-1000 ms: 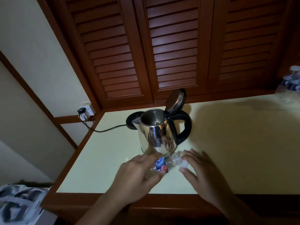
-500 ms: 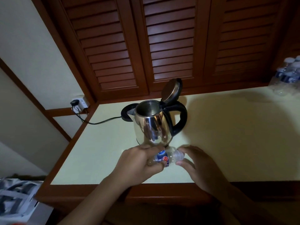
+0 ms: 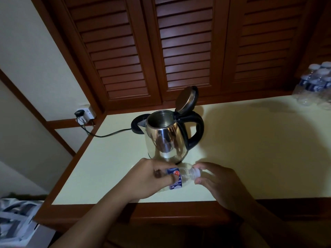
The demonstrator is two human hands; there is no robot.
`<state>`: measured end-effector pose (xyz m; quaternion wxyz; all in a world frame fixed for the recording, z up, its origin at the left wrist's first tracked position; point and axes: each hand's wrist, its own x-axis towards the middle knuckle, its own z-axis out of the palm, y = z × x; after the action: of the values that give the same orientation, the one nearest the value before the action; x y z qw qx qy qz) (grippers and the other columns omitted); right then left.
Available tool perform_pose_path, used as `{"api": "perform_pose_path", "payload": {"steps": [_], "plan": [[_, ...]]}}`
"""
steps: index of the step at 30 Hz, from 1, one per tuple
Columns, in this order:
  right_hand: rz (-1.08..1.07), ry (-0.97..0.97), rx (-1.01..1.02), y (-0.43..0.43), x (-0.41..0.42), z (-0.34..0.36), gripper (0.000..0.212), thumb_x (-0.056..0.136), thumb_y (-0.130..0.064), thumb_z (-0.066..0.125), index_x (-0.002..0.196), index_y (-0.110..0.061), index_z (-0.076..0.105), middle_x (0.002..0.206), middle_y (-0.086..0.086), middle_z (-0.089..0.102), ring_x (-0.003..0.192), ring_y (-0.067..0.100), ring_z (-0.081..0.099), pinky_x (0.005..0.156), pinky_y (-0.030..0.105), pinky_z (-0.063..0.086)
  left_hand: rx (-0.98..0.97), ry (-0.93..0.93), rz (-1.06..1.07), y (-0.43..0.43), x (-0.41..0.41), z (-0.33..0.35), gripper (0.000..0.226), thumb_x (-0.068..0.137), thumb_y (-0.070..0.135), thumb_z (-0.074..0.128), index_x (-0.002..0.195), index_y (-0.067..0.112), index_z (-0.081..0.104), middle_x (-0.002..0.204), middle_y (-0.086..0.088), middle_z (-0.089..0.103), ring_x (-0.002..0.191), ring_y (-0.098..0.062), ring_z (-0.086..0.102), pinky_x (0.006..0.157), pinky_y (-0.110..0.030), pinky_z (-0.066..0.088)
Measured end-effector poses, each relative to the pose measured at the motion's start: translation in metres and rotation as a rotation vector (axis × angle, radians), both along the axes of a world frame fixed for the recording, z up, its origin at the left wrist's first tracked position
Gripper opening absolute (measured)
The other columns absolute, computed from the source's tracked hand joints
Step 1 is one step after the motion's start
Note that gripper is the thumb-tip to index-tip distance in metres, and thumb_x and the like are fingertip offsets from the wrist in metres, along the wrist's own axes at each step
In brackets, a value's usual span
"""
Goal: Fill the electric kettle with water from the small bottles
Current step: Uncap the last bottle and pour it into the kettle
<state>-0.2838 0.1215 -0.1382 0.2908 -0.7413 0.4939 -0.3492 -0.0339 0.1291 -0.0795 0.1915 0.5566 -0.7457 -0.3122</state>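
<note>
Bottle: we hold the small bottle (image 3: 180, 178) on its side, just before the open kettle (image 3: 166, 138).
Hands: our left hand (image 3: 148, 178) grips its labelled body; our right hand (image 3: 220, 181) pinches the cap (image 3: 196, 173).
Handling: we judge it light and thin-walled; squeeze gently.
Surface: pale, smooth tabletop (image 3: 250, 149).
Room: dim; louvred doors (image 3: 186, 51) behind, spare bottles (image 3: 315, 85) far right.

- Bottle (image 3: 185, 176) in the left hand (image 3: 148, 178): thin clear plastic, with a glossy blue label (image 3: 174, 179).
- Cap (image 3: 196, 173) at the right hand (image 3: 220, 183): pale plastic.
- Kettle (image 3: 166, 140) just beyond both hands: mirror-bright metal, with a glossy black plastic handle (image 3: 197, 133).
- Counter (image 3: 250, 149) beneath the hands: smooth, matt pale top.
- Doors (image 3: 184, 51) far beyond: slatted wood with a soft sheen.
</note>
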Motion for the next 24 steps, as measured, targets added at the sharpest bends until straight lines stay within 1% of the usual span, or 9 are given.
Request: {"api": "perform_pose_path", "payload": {"steps": [3, 4, 5, 7, 10, 13, 18, 21, 24], "plan": [[-0.012, -0.054, 0.003, 0.003, -0.001, 0.01, 0.024, 0.08, -0.022, 0.08, 0.1, -0.035, 0.075, 0.104, -0.035, 0.066, 0.1, -0.015, 0.057, 0.083, -0.001, 0.035, 0.112, 0.136, 0.008, 0.001, 0.0, 0.01, 0.024, 0.097, 0.033, 0.07, 0.109, 0.052, 0.079, 0.092, -0.006, 0.079, 0.091, -0.02, 0.075, 0.079, -0.033, 0.056], [-0.014, -0.065, -0.004, 0.003, -0.002, 0.014, 0.026, 0.08, -0.024, 0.08, 0.101, -0.037, 0.075, 0.103, -0.036, 0.066, 0.101, -0.016, 0.057, 0.083, -0.001, 0.035, 0.141, 0.164, 0.003, 0.001, 0.001, 0.012, 0.023, 0.098, 0.031, 0.069, 0.11, 0.047, 0.08, 0.095, -0.001, 0.081, 0.094, -0.019, 0.075, 0.082, -0.034, 0.057], [-0.011, -0.075, -0.018, 0.003, -0.002, 0.018, 0.026, 0.08, -0.026, 0.08, 0.102, -0.039, 0.075, 0.104, -0.036, 0.067, 0.102, -0.016, 0.058, 0.084, -0.001, 0.035, 0.165, 0.189, 0.004, 0.001, 0.001, 0.014, 0.021, 0.1, 0.03, 0.068, 0.112, 0.039, 0.081, 0.095, 0.005, 0.081, 0.093, -0.015, 0.076, 0.082, -0.033, 0.056], [-0.007, -0.121, -0.04, 0.003, -0.002, 0.027, 0.027, 0.078, -0.034, 0.078, 0.104, -0.039, 0.076, 0.106, -0.035, 0.068, 0.104, -0.015, 0.06, 0.086, -0.001, 0.037, 0.216, 0.252, 0.017, 0.001, 0.002, 0.018, 0.023, 0.1, 0.032, 0.068, 0.108, 0.017, 0.083, 0.08, 0.008, 0.078, 0.074, -0.01, 0.071, 0.068, -0.028, 0.052], [0.015, -0.176, -0.062, 0.005, -0.001, 0.041, 0.036, 0.074, -0.049, 0.066, 0.108, -0.038, 0.075, 0.107, -0.034, 0.069, 0.104, -0.013, 0.062, 0.087, 0.0, 0.039, 0.348, 0.432, 0.029, 0.0, 0.004, 0.023, 0.049, 0.089, 0.04, 0.07, 0.099, -0.008, 0.074, 0.074, -0.027, 0.071, 0.061, -0.029, 0.064, 0.053, -0.029, 0.05], [0.041, -0.192, -0.106, 0.008, -0.001, 0.053, 0.036, 0.077, -0.053, 0.061, 0.109, -0.044, 0.072, 0.109, -0.037, 0.067, 0.106, -0.012, 0.062, 0.089, 0.002, 0.04, 0.483, 0.57, 0.024, -0.002, 0.005, 0.026, 0.051, 0.086, 0.039, 0.072, 0.098, -0.011, 0.072, 0.075, -0.03, 0.07, 0.055, -0.03, 0.062, 0.048, -0.029, 0.05], [0.112, -0.163, -0.142, 0.011, -0.002, 0.073, 0.04, 0.083, -0.071, 0.054, 0.118, -0.053, 0.063, 0.118, -0.04, 0.061, 0.112, -0.013, 0.059, 0.091, 0.005, 0.044, 0.816, 0.765, -0.062, -0.003, 0.007, 0.03, 0.062, 0.083, 0.042, 0.078, 0.118, -0.007, 0.066, 0.092, -0.028, 0.07, 0.057, -0.026, 0.068, 0.043, -0.026, 0.053], [0.161, -0.197, -0.132, 0.013, -0.002, 0.079, 0.036, 0.087, -0.053, 0.058, 0.122, -0.046, 0.065, 0.121, -0.033, 0.064, 0.115, -0.009, 0.06, 0.094, 0.012, 0.048, 0.995, 0.848, -0.097, -0.005, 0.009, 0.027, 0.066, 0.085, 0.041, 0.078, 0.13, -0.004, 0.058, 0.089, -0.024, 0.073, 0.055, -0.025, 0.071, 0.042, -0.025, 0.055], [0.22, -0.192, -0.177, 0.016, -0.001, 0.083, 0.032, 0.091, -0.034, 0.06, 0.122, -0.042, 0.064, 0.124, -0.033, 0.063, 0.116, -0.008, 0.06, 0.093, 0.009, 0.046, 1.076, 0.907, -0.175, -0.007, 0.01, 0.026, 0.057, 0.091, 0.038, 0.072, 0.124, -0.005, 0.056, 0.087, -0.023, 0.074, 0.055, -0.025, 0.073, 0.042, -0.026, 0.057]]}}
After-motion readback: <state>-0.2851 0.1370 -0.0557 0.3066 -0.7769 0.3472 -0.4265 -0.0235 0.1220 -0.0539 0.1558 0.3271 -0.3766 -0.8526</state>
